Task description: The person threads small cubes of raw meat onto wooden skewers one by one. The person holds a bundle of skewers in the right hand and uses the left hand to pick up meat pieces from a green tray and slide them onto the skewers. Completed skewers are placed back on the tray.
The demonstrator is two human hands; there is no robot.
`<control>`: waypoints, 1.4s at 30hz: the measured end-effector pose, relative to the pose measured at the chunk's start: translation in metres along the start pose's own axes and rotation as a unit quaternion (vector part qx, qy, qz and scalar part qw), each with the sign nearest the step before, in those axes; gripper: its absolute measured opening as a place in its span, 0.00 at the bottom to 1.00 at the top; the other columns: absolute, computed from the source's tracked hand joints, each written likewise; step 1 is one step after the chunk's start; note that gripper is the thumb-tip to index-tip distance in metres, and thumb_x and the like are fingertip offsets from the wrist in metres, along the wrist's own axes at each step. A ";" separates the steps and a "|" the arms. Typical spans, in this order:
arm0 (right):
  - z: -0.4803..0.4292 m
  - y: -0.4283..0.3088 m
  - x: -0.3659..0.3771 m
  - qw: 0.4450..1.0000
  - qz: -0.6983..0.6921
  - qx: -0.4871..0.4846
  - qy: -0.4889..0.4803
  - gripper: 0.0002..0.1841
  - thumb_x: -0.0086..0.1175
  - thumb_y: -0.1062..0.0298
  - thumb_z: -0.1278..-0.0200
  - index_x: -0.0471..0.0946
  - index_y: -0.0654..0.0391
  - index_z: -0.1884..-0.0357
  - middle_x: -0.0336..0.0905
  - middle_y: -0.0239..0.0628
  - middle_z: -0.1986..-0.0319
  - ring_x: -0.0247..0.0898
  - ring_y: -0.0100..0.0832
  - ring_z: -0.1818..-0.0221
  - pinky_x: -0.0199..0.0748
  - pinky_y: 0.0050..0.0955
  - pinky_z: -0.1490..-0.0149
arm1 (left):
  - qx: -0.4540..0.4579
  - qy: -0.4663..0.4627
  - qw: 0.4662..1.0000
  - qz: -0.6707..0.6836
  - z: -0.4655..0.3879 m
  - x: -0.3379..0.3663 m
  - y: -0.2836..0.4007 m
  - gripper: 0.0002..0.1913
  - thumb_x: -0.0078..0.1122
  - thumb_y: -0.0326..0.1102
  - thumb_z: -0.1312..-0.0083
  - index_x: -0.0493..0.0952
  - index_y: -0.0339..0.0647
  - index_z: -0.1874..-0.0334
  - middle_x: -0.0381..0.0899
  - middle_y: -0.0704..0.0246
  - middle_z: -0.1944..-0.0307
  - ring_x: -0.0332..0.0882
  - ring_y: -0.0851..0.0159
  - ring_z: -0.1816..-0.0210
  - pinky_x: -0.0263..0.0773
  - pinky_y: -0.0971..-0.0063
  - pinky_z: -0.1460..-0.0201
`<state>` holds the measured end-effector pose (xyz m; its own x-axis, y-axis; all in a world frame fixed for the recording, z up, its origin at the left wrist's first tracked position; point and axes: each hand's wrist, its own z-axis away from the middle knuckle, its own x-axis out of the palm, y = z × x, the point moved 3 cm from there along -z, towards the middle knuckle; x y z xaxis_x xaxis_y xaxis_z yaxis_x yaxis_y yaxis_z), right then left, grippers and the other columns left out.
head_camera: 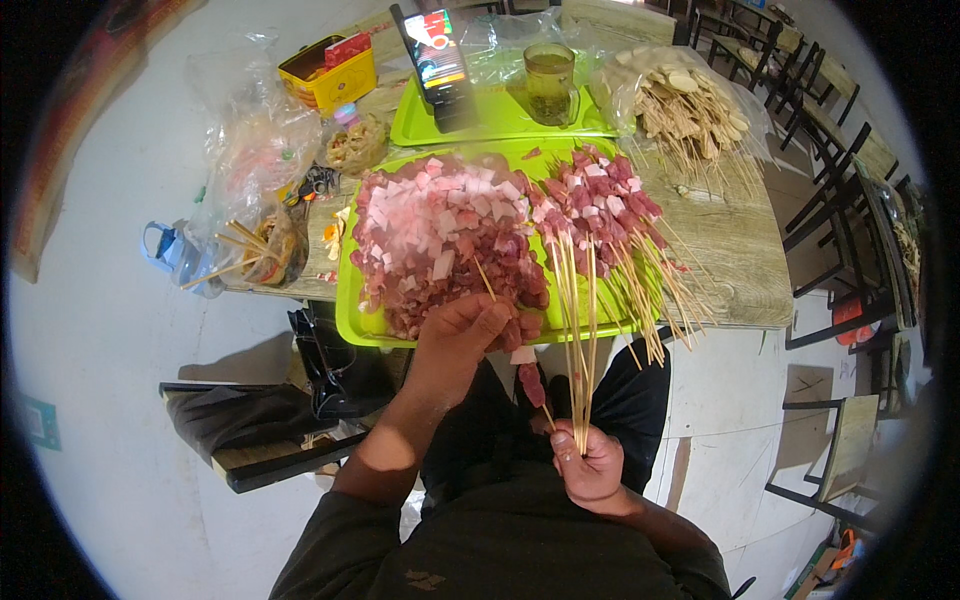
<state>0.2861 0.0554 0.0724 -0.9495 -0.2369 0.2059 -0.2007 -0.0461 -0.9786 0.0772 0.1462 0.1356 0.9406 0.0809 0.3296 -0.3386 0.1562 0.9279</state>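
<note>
My left hand (469,334) pinches the upper part of a wooden skewer above the tray's near edge, its pointed tip sticking out past the fingers. A red meat piece (532,384) and a white fat cube (523,355) are threaded lower on that stick; the fingers partly hide more meat. The stick's lower end is in my right hand (589,469), along with a bundle of bare wooden skewers (580,337). Beyond my left hand, raw meat chunks (420,292) topped with white cubes (442,202) fill the left of a green tray (349,319). Threaded meat skewers (600,195) lie at its right.
A second green tray (409,120) holds a phone (435,56) and a glass mug (550,82). Bagged skewers (682,105) lie right on the wooden table (742,247). A yellow tub (330,79), plastic bags (262,150) and a blue bottle (180,259) are left; a chair (247,427) stands below.
</note>
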 end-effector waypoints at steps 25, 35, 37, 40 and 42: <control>-0.004 -0.008 -0.001 0.999 0.010 0.023 0.027 0.09 0.56 0.68 0.26 0.81 0.63 0.55 0.71 0.24 0.82 0.64 0.14 0.82 0.61 0.17 0.77 | 0.244 0.126 0.697 -0.662 -0.048 -0.034 0.057 0.12 0.58 0.32 0.36 0.84 0.50 0.52 0.82 0.62 0.59 0.81 0.49 0.58 0.76 0.60 0.55; -0.004 -0.008 -0.001 0.999 0.003 0.030 0.024 0.07 0.56 0.70 0.27 0.81 0.63 0.55 0.72 0.23 0.82 0.64 0.13 0.81 0.61 0.17 0.76 | 0.279 0.131 0.702 -0.642 -0.043 -0.032 0.062 0.09 0.58 0.28 0.37 0.82 0.46 0.56 0.80 0.60 0.58 0.81 0.50 0.58 0.76 0.60 0.54; -0.003 -0.005 -0.002 0.999 -0.002 0.034 0.024 0.07 0.56 0.72 0.28 0.81 0.63 0.55 0.72 0.23 0.81 0.64 0.13 0.80 0.61 0.16 0.75 | 0.307 0.160 0.706 -0.618 -0.040 -0.039 0.064 0.07 0.59 0.29 0.36 0.82 0.43 0.57 0.81 0.61 0.62 0.82 0.53 0.60 0.76 0.61 0.56; -0.003 -0.005 -0.003 1.000 0.012 0.018 -0.004 0.06 0.56 0.73 0.28 0.82 0.63 0.55 0.73 0.23 0.80 0.64 0.14 0.78 0.63 0.16 0.73 | 0.308 0.150 0.818 -0.461 -0.033 -0.056 0.058 0.05 0.59 0.31 0.32 0.80 0.37 0.60 0.82 0.66 0.66 0.82 0.63 0.63 0.76 0.68 0.59; -0.003 -0.003 -0.001 1.000 0.016 0.004 -0.023 0.06 0.56 0.74 0.29 0.82 0.63 0.54 0.74 0.24 0.79 0.66 0.14 0.77 0.65 0.17 0.72 | 0.231 0.153 0.919 -0.279 -0.028 -0.060 0.051 0.06 0.59 0.32 0.30 0.80 0.37 0.60 0.82 0.68 0.66 0.82 0.67 0.62 0.77 0.72 0.60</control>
<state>0.2871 0.0585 0.0749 -0.9435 -0.2823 0.1738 -0.1678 -0.0455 -0.9848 0.0026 0.1770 0.1587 0.8902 0.3998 -0.2185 0.3069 -0.1717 0.9361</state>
